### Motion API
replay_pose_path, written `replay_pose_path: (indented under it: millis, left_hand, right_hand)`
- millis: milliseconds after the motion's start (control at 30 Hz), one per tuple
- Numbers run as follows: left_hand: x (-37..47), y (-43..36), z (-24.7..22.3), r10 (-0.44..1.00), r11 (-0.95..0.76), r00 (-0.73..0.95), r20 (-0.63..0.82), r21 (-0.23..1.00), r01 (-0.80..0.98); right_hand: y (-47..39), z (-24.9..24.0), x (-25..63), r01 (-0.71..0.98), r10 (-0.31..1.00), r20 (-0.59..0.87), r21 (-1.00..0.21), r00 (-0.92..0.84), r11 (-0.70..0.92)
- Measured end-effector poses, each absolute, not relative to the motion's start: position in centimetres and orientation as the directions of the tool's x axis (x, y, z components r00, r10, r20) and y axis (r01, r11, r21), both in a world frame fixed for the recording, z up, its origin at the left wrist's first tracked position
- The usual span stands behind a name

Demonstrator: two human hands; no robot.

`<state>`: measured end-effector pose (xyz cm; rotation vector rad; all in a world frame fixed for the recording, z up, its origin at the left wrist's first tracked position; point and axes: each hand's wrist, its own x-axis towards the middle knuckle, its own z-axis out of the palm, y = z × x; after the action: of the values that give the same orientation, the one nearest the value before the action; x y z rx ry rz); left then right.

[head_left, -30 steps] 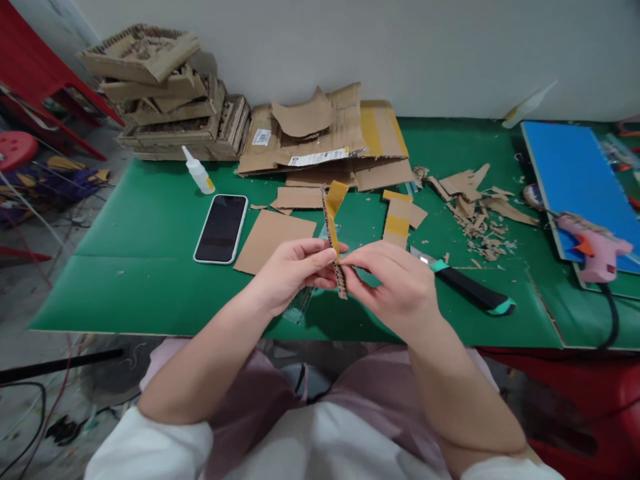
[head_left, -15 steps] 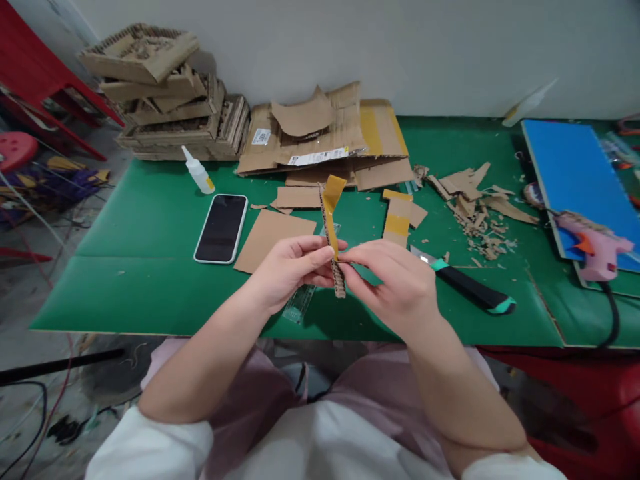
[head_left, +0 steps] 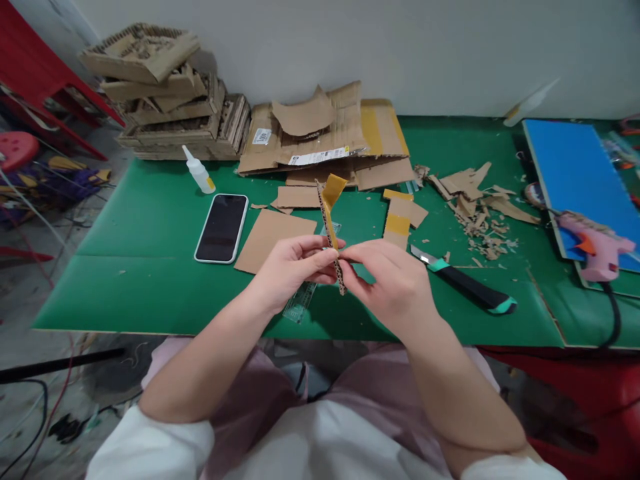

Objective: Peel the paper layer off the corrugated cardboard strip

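Between my hands, above the table's front half, a narrow corrugated cardboard strip (head_left: pixel 326 212) is held edge-up. A flap of yellow-brown tape (head_left: pixel 334 191) sticks out from its far end. My left hand (head_left: pixel 295 267) is closed on the strip from the left, thumb on its edge. From the right, my right hand (head_left: pixel 393 280) pinches at the strip's near part; its fingertips partly hide what they grip there. Below the hands lies a clear ruler (head_left: pixel 300 303), partly covered. Just right of my right hand rests a black and green utility knife (head_left: pixel 470 285), its blade showing.
A phone (head_left: pixel 221 228), a glue bottle (head_left: pixel 198 172) and a cardboard square (head_left: pixel 273 237) lie left. Stacked cardboard trays (head_left: pixel 170 110) and folded cardboard (head_left: pixel 320 143) stand behind. Scraps (head_left: pixel 485 223), a pink glue gun (head_left: pixel 597 247) and a blue board (head_left: pixel 575 180) are right.
The cardboard strip has turned slightly, so more of its corrugated edge shows and less of the tape's face. Both hands keep nearly the same place.
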<state>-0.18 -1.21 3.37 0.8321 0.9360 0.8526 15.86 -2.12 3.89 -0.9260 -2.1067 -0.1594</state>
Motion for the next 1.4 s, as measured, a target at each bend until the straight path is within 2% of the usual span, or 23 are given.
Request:
replay_pose_path:
  millis: [300, 900, 1067, 1400]
  left_hand:
    - [-0.2, -1.0, 2.9, 0.867, 0.42, 0.398, -0.3, 0.87, -0.258]
    - [-0.4, -0.5, 2.5, 0.774, 0.547, 0.517, -0.366, 0.798, -0.254]
    - [-0.5, -0.6, 2.7, 0.756, 0.578, 0.539, -0.372, 0.766, -0.281]
    - [-0.5, -0.6, 2.7, 0.776, 0.542, 0.542, -0.322, 0.78, -0.314]
  right_hand:
    - [-2.1, 3.8, 16.1, 0.659, 0.589, 0.685, -0.209, -0.428, 0.723]
    - [-2.4, 4.0, 17.4, 0.619, 0.641, 0.576, -0.274, -0.507, 0.736]
    - [-2.5, 4.6, 17.5, 0.571, 0.647, 0.587, -0.347, -0.486, 0.744]
    - [-2.4, 4.8, 17.4, 0.559, 0.587, 0.652, -0.287, -0.481, 0.778]
